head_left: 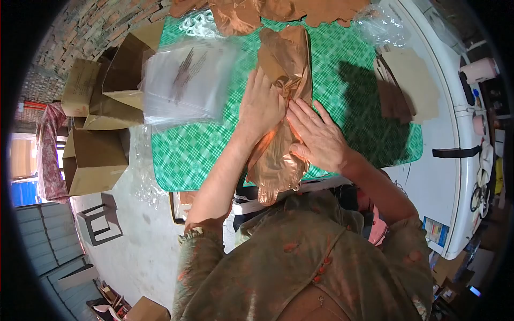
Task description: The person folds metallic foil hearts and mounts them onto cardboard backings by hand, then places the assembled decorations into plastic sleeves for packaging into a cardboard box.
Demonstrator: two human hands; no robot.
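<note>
A long piece of shiny, copper-coloured thin material (pixel 278 166) lies creased lengthwise on the green checked tabletop (pixel 198 155). Its lower end has a wavy edge and reaches the table's near side. My left hand (pixel 262 104) rests on the left side of the material, fingers stretched forward. Pressing flat from the right is my right hand (pixel 320 140), with its fingers extended and slightly apart. The fingertips of both hands come close together over the gathered middle of the piece.
More copper-coloured pieces (pixel 235 16) lie along the far edge. Clear plastic bags (pixel 187 80) are stacked at the left, brown cardboard sheets (pixel 412 85) at the right. Cardboard boxes (pixel 99 160) stand left of the table. A white appliance (pixel 447 134) borders the right side.
</note>
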